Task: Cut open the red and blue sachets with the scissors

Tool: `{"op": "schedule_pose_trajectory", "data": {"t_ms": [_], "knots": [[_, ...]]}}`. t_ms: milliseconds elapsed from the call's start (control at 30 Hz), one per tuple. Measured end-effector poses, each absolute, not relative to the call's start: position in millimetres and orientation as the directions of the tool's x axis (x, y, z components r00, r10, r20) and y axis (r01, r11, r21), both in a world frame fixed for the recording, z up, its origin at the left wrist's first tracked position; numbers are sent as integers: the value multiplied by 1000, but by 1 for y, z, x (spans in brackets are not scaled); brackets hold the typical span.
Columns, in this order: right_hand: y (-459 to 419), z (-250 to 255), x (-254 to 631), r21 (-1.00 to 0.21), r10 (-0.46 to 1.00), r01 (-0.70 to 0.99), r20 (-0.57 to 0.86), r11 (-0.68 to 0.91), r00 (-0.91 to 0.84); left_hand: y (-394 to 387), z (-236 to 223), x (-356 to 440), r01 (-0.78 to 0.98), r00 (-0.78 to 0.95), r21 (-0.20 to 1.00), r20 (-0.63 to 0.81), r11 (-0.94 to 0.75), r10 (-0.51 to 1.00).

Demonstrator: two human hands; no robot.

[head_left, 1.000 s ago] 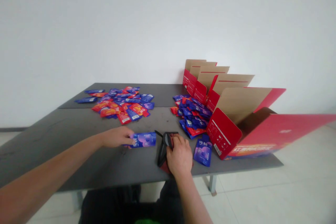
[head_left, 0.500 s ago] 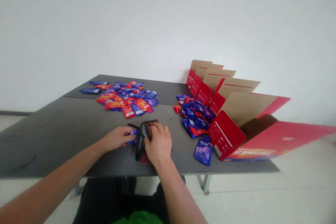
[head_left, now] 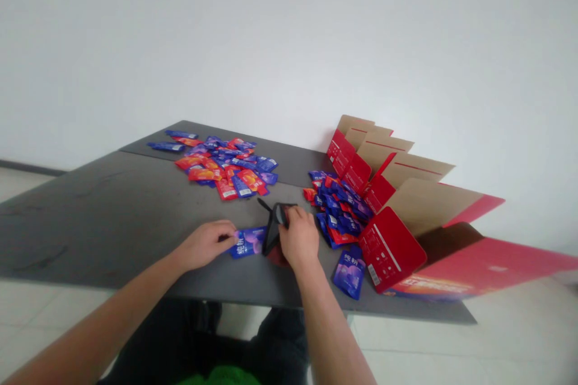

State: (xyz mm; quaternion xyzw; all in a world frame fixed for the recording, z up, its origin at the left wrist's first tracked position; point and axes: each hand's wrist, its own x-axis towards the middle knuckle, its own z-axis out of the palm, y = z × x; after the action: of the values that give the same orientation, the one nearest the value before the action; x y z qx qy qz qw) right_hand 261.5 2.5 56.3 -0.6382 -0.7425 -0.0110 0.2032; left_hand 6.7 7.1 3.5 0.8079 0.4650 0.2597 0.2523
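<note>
Purple pouch, pinched by my left hand, seems partway under the device my right hand grips; piles lie loose.

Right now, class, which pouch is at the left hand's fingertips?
The purple pouch between the left hand and the black device; no other pouch touches a hand.

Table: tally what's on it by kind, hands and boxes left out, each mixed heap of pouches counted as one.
Mixed pouch heaps: 2
Loose blue pouches nearer than the heaps: 2
Black tool under the right hand: 1
Total: 5
</note>
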Motion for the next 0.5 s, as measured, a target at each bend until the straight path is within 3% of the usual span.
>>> {"op": "schedule_pose_trajectory", "data": {"t_ms": [67, 167, 400, 500], "knots": [[-7, 55, 238, -250, 896, 903, 373, 349, -242, 7, 2, 7, 621, 428, 643, 202, -449, 881], [-13, 40, 216, -237, 862, 846, 313, 477, -399, 6, 1, 7, 643, 394, 636, 204, -427, 896], [17, 34, 269, -224, 974, 966, 214, 127, -78, 1, 3, 10, 646, 415, 617, 211, -450, 885], [7, 45, 260, -273, 943, 937, 307, 216, -128, 1, 3, 9, 638, 427, 621, 207, -455, 880]]}}
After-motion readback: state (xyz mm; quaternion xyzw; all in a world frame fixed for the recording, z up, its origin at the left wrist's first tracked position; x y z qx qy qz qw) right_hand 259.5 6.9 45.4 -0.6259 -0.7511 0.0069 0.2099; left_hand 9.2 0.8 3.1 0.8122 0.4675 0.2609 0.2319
